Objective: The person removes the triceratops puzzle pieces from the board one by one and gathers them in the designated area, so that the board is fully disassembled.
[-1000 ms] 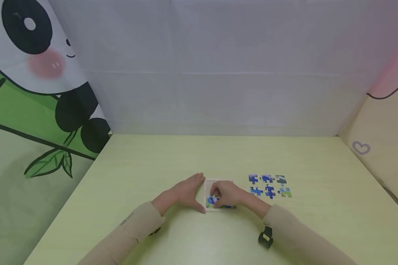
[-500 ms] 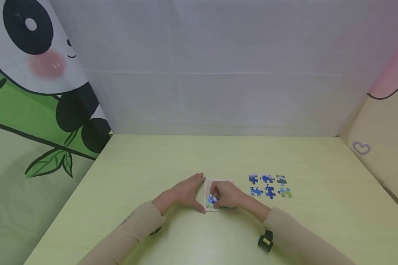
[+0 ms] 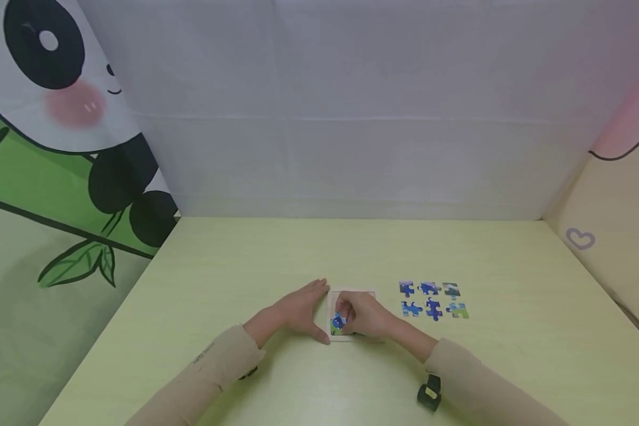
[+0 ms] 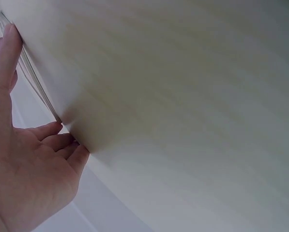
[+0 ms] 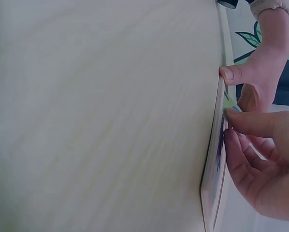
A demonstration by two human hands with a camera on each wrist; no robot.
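Observation:
In the head view a shallow puzzle tray (image 3: 374, 293) with a pale rim lies on the table. My left hand (image 3: 300, 307) rests at its left edge, thumb and fingers spread; the left wrist view shows those fingertips touching the tray's edge. My right hand (image 3: 366, 313) is over the tray, pinching a blue-and-green puzzle piece (image 3: 338, 322) at the lower left corner. From the right wrist, the piece (image 5: 229, 102) stands tilted up from the tray between thumb and fingers. The right hand hides much of the tray's inside.
Right of the tray, several loose puzzle pieces (image 3: 433, 307) lie in two rows on the pale wooden table (image 3: 319, 384). A white cloth wall (image 3: 319, 118) rises behind the table. Printed panels flank it on both sides.
The right hand has shifted very slightly left, and the pinched piece with it. The left hand, tray and loose pieces stay where they were.

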